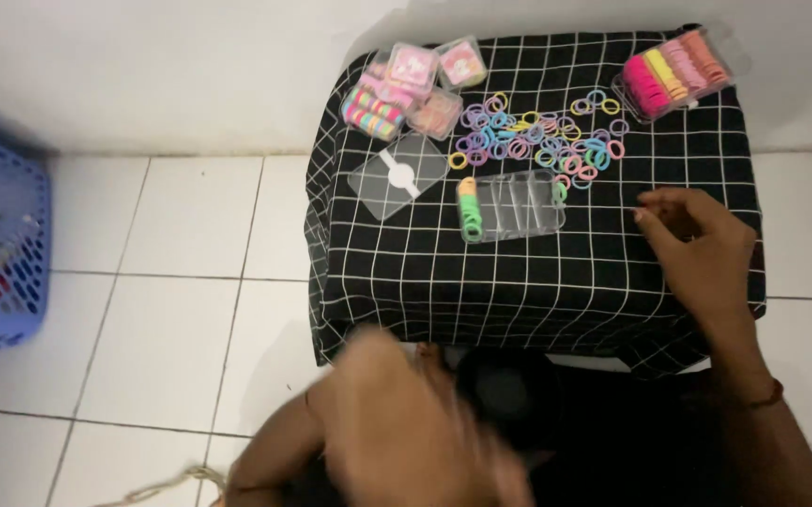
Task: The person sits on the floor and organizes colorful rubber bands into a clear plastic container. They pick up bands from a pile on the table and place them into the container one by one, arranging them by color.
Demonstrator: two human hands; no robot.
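Closest to the camera is the left hand [406, 422], a big motion-blurred shape down low in front of the worktop edge, so I honestly can't tell if its fingers are open or curled around anything.

Biggest thing in view is the worktop [425, 272], covered in a black cloth with a white grid, sitting on a white tiled floor [171, 329]. A blue plastic basket [2, 244] sits off at the far left.

The right hand [697, 244] comes in from the lower right, forearm angled up, wrist bent, fingers [655, 208] loosely curled with the tips pinched together just above the cloth. Too small to say if there's a band between them.

The clear divided organizer box [514, 205] lies mid-worktop, left of that hand, one end compartment stacked with green and orange bands. Its clear lid [398, 176] lies just beside it on the left. Behind is a loose scatter of pastel hair bands [537, 136], filled small boxes [415, 84] at back left, and a full box [678, 70] at back right.
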